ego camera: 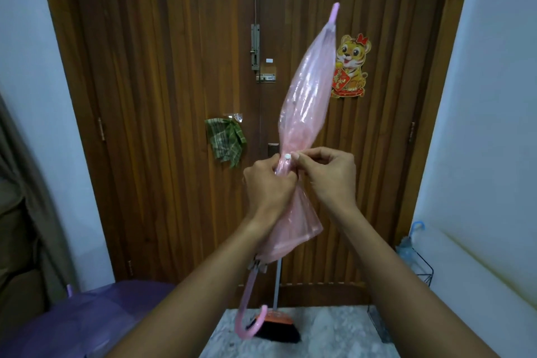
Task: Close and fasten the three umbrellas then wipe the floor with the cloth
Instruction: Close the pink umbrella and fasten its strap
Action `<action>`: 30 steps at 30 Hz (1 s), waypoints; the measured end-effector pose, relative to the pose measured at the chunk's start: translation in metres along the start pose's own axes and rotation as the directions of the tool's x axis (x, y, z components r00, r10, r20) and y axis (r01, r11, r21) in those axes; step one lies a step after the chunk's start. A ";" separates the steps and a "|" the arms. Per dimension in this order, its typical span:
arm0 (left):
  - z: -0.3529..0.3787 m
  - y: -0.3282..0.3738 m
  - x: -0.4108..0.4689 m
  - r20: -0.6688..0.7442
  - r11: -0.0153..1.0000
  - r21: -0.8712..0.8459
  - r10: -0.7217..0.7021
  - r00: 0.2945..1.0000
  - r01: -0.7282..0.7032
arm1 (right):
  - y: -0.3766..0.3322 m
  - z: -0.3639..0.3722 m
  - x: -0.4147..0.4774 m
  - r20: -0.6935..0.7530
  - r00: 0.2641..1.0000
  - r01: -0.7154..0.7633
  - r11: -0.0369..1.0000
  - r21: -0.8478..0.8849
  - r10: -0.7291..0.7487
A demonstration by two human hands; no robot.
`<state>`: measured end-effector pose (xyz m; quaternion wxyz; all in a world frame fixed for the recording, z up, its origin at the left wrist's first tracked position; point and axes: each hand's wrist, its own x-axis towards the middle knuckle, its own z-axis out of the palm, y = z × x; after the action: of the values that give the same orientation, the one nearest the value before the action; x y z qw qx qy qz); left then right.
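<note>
Fastening of the pink umbrella (pixel 305 102) is under way in front of the wooden door (pixel 174 67). Canopy is folded and twisted, tip up and to the right, hooked handle down near the floor (pixel 319 328). Left hand (pixel 266 183) is wrapped tightly round the gathered canopy at its waist. Right hand (pixel 328 168) has thumb and forefinger pinched closed on what appears to be the strap end, touching the white snap button (pixel 287 156); the strap itself is too small to make out.

Purple umbrella (pixel 87 320) lies open at lower left; blue umbrella (pixel 409 244) stands in a wire rack (pixel 422 270) at right, apparently closed. Green checked cloth (pixel 225 141) hangs on the door, untouched. Broom (pixel 276 325) leans against the door.

Risks, as judged:
- Snap failing to seat if the strap is short of the button, caused by loose folds bulging under it.
- Canopy untwisting should the left grip relax before the snap closes.
- Thin plastic creasing or tearing from overtight twisting.
</note>
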<state>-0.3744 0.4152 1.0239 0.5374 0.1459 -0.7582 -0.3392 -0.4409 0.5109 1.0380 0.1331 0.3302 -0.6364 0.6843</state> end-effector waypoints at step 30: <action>-0.001 -0.022 -0.004 0.337 0.791 -0.489 -0.218 0.916 0.368 | 0.016 -0.020 -0.003 0.137 0.988 0.075 0.997 0.018 -0.077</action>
<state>-0.3752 0.4010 1.0069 0.3912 0.0582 -0.6628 -0.6358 -0.4546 0.5286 1.0242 0.1127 0.4014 -0.6267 0.6583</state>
